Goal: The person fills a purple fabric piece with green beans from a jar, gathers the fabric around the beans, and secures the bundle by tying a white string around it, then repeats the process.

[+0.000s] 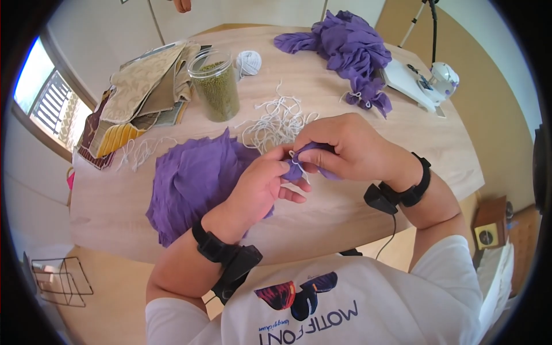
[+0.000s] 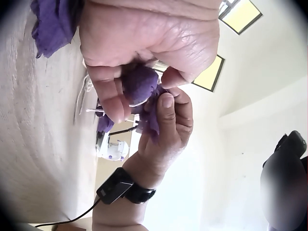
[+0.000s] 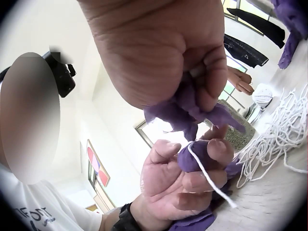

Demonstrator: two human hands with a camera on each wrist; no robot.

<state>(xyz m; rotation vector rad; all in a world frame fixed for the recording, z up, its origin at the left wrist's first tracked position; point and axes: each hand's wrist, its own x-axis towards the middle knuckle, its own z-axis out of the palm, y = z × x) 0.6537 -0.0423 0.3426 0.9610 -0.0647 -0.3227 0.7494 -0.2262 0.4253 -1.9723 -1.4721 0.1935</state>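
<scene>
My left hand (image 1: 253, 187) holds a small round bundle of purple cloth (image 3: 191, 160) between thumb and fingers. White string (image 3: 204, 177) circles the bundle's neck, one loose end hanging across it in the right wrist view. Just above the string, my right hand (image 1: 352, 148) pinches the gathered loose cloth (image 3: 185, 108) between thumb and curled fingers. The left wrist view shows the bundle's smooth rounded side (image 2: 140, 85) under the left palm; its filling is hidden. Both hands meet over the table's near side, beside a flat heap of purple cloth pieces (image 1: 195, 181).
Loose white strings (image 1: 276, 123) lie beyond the hands. Behind them stand a clear jar of small green beans (image 1: 217, 92) and a string ball (image 1: 249, 62). Fabric swatches (image 1: 144, 86) lie left. At back right are heaped purple cloth (image 1: 351, 46), a tied purple piece (image 1: 368, 95) and a sewing machine (image 1: 444, 80).
</scene>
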